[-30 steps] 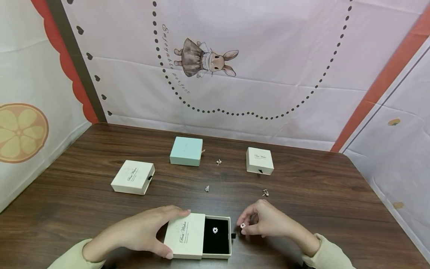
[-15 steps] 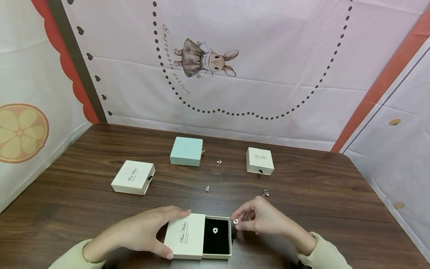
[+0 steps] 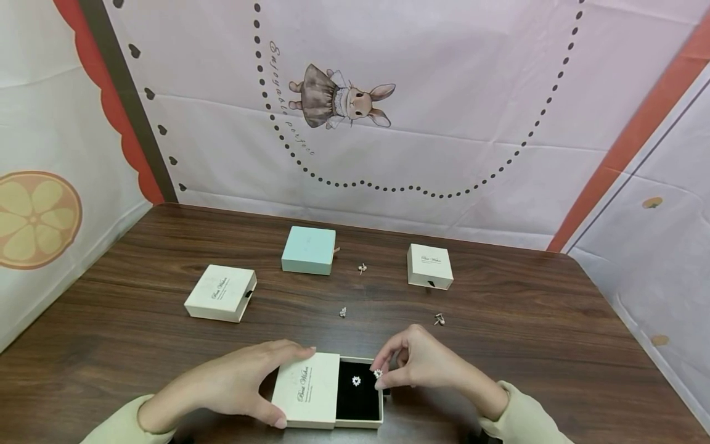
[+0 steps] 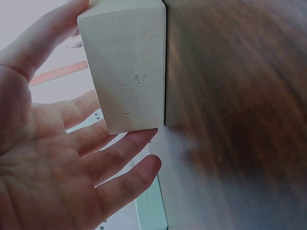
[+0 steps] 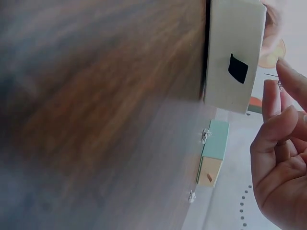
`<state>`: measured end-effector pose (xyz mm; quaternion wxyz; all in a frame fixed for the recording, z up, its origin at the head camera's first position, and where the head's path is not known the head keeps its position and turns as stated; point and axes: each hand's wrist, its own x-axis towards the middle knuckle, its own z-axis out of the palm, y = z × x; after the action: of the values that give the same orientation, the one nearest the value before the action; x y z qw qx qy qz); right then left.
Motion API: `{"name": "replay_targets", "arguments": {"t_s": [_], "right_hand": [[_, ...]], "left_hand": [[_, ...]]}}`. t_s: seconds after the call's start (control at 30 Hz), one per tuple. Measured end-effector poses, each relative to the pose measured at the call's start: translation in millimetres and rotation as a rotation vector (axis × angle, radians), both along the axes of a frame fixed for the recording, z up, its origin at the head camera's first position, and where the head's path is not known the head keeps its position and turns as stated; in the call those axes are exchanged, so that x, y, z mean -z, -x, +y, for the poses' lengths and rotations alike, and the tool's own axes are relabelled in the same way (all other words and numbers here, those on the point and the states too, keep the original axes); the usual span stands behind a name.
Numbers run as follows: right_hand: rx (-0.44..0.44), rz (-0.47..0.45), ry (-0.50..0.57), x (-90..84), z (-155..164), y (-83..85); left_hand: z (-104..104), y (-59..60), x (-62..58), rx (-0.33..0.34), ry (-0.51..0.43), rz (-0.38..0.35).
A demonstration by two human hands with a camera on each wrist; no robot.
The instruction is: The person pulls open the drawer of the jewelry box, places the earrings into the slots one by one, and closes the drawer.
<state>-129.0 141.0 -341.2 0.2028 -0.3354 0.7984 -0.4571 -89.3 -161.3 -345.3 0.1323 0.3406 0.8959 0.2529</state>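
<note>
My left hand [image 3: 238, 379] holds a cream jewelry box [image 3: 306, 388], thumb on its near side and fingers at its far side. In the left wrist view the box's end wall [image 4: 124, 72] sits between thumb and fingers. The box's drawer [image 3: 357, 404] is pulled partway out to the right, showing a black pad. One heart-shaped stud earring [image 3: 356, 381] sits on the pad. My right hand [image 3: 429, 364] pinches a matching earring [image 3: 378, 374] above the drawer's right edge. In the right wrist view, a thin post sticks out from the pinched earring [image 5: 279, 85].
Two closed cream boxes, one at left [image 3: 220, 293] and one at back right [image 3: 429, 266], and a mint box [image 3: 309, 250] stand on the dark wooden table [image 3: 138, 345]. Small earrings lie at back [image 3: 362, 268], middle [image 3: 342, 312] and right [image 3: 439, 319]. Printed cloth hangs behind.
My right hand has moved left with the pinched earring, from beside the box to above the drawer's right edge. The left hand and the box have stayed in place.
</note>
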Motion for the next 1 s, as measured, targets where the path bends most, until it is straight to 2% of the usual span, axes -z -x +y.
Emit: {"name": "replay_targets", "arguments": {"t_s": [0.53,1.0], "right_hand": [[-0.029,0.067,-0.018,2.8,-15,-1.6],[-0.107,0.063,0.006,4.6,-23,0.1]], "left_hand": [[0,0.6,-0.2,0.003,-0.016,-0.024],[-1,1.5,0.2,0.018,-0.023,-0.01]]}}
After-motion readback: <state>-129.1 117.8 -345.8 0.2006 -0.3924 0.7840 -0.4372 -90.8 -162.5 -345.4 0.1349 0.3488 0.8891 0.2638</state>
